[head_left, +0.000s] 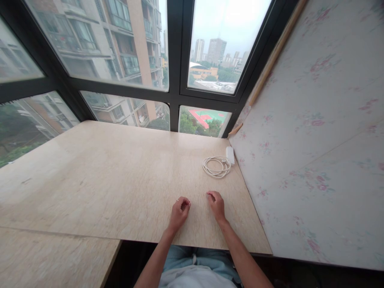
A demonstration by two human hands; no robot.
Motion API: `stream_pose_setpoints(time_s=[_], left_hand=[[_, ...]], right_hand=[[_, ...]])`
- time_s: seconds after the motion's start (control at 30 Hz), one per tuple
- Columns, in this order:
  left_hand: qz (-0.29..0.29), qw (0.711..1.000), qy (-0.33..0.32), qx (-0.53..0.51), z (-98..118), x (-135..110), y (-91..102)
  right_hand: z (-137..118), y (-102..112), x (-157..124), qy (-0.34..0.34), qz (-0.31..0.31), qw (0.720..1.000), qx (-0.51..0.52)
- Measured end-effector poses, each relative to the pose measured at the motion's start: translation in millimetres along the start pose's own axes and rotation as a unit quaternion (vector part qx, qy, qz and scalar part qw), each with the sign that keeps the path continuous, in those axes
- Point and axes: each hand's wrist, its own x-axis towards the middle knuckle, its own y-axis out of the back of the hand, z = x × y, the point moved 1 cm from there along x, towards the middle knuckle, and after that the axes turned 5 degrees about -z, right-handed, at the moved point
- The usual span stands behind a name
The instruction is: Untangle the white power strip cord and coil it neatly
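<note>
My left hand (pixel 179 212) is over the beige marble-patterned counter (pixel 126 180), its fingers curled in toward the thumb around a small hollow. No object shows in it, and a ring sits on one finger. To its right, across a short gap, my right hand (pixel 216 204) is closed too, the fingers bent and pressed together with nothing visible in them. Just beyond the right hand lies a coiled white cable (pixel 216 167). Against the cable's right side rests a white power strip or adapter block (pixel 230 155), near the wall.
Dark-framed windows (pixel 175 96) rise along the counter's far edge. A floral-papered wall (pixel 315 140) bounds the right side. At the lower left, a second counter section (pixel 54 256) meets the main one along a seam. A loose brownish strip (pixel 235 130) sticks out at the window corner.
</note>
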Motion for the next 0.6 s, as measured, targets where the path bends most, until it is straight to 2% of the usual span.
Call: stream_pose_setpoints(time_s=[0.07, 0.17, 0.3, 0.37, 0.4, 0.5, 0.57, 0.6], left_hand=[[0.0, 1.0, 0.012, -0.018, 3, -1, 0.7], [0.009, 0.993, 0.076, -0.087, 7, -6, 3.9], [0.011, 0.973, 0.187, -0.136, 26, -25, 13.9], [-0.016, 0.962, 0.218, -0.163, 50, -40, 22.9], [-0.04, 0.958, 0.221, -0.178, 67, -49, 28.9], [-0.135, 0.943, 0.223, -0.206, 123, -88, 55.5], [-0.204, 0.936, 0.215, -0.189, 155, -122, 79.2], [-0.195, 0.943, 0.213, -0.163, 167, -140, 92.4]], right_hand=[[-2, 2, 1, -0.019, -0.006, 1.0, 0.024], [-8, 8, 4, -0.072, -0.03, 0.993, 0.089], [-27, 29, 8, -0.158, -0.069, 0.954, 0.245], [-43, 47, 9, -0.167, -0.066, 0.935, 0.307], [-53, 58, 9, -0.166, -0.068, 0.933, 0.311], [-90, 96, 8, -0.141, -0.05, 0.938, 0.312], [-121, 125, 8, -0.099, -0.029, 0.944, 0.314], [-137, 141, 7, -0.069, -0.023, 0.947, 0.312]])
